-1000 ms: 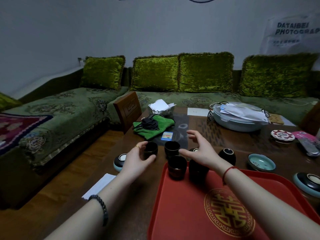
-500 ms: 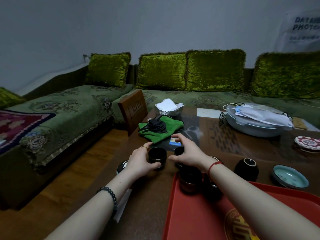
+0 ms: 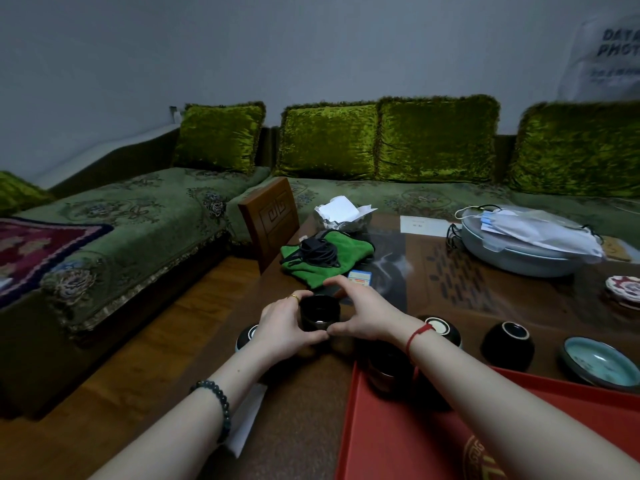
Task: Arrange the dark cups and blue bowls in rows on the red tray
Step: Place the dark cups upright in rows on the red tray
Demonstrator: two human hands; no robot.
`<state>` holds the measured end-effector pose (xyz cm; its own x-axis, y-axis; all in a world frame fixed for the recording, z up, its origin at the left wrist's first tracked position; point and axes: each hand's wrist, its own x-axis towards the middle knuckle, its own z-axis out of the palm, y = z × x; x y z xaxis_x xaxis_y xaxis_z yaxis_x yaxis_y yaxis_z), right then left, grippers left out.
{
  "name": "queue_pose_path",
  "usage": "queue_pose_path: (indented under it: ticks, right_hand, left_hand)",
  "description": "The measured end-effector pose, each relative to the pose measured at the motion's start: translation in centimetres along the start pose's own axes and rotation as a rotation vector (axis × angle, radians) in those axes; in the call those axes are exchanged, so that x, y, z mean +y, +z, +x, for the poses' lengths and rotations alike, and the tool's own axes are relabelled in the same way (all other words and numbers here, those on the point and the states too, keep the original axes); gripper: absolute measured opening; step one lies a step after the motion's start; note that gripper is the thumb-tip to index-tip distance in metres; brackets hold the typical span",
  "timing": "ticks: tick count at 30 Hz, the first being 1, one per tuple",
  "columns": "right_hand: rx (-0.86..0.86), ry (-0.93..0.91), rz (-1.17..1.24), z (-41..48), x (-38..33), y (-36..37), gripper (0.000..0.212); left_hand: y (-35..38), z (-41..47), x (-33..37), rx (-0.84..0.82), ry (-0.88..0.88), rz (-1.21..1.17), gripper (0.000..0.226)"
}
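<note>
Dark cup (image 3: 319,313) sat over the wooden table (image 3: 467,292), just beyond the red tray's (image 3: 398,445) far-left corner. Left hand (image 3: 282,323) gripped its left side and right hand (image 3: 363,311) curled round its right, thumbs meeting in front. The right forearm partly hid a second cup (image 3: 384,374) on the tray. Blue bowl (image 3: 601,363) lay on the table far right. Green cloth (image 3: 349,251) lay just behind the hands.

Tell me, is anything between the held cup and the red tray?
The left hand and right hand curl round the cup beside the tray. A second cup stands on the tray's far left corner, under the right wrist, partly in the way.
</note>
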<state>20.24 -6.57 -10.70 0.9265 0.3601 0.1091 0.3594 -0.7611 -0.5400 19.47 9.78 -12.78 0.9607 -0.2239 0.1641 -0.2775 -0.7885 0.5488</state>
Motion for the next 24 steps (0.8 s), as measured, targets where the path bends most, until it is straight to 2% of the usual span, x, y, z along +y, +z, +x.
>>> queue_pose_path:
  ticks: [7,14,24]
  right_hand:
    - [0.133,-0.079,0.093,-2.7,-1.6,-2.8,0.076]
    - [0.269,-0.125,0.263,-7.6,-3.6,-5.4,0.067]
    - [0.36,-0.039,0.453,-14.8,-3.6,-4.7,0.06]
  left_hand:
    - [-2.6,-1.3,1.8,0.096,0.108,-0.147,0.081]
    - [-4.2,-3.6,5.1,0.132,0.199,-0.354,0.073]
    - [-1.5,-7.9,7.9,0.09,0.222,-0.508,0.064]
